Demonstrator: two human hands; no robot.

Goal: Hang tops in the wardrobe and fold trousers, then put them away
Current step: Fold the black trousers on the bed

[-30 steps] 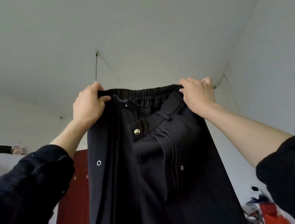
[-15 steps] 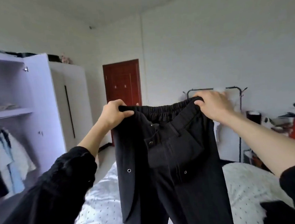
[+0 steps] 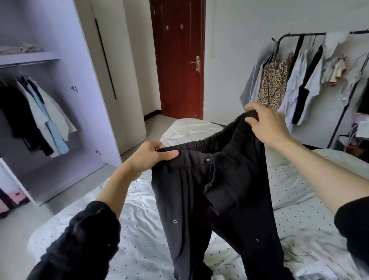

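— Trousers (image 3: 217, 203), black, where are they?
— Held up over the bed (image 3: 132, 243) by the waistband. The legs hang down, and near the bed's near edge the cloth reaches the dotted sheet.
— Who has them?
— Both hands. The left hand (image 3: 149, 158) grips the waistband's left end, thumb lying along the top and fingers (image 3: 155, 145) curled behind the cloth. The right hand (image 3: 264, 124) grips the right end, its fingers wrapped tightly over the elastic band. The right end sits higher than the left, so the waistband slopes.
— How do the trousers face?
— The fly is open, with one flap folded outward below the waist. Small metal snaps show on the legs.
— Anything on the bed besides?
— A pale pillow (image 3: 293, 182) lies toward the bed's right edge, partly behind the trousers.
— And the wardrobe (image 3: 89, 59)?
— Open, beyond the bed's left edge. Tops (image 3: 42, 115), dark and light, hang on its rail, and folded cloth lies on the shelf (image 3: 16, 58) above them.
— What else is in the room?
— A red-brown door (image 3: 179, 52) stands shut past the far end of the bed. A black clothes rack (image 3: 368, 43) by the right wall carries several garments, one with a leopard print (image 3: 274, 84).
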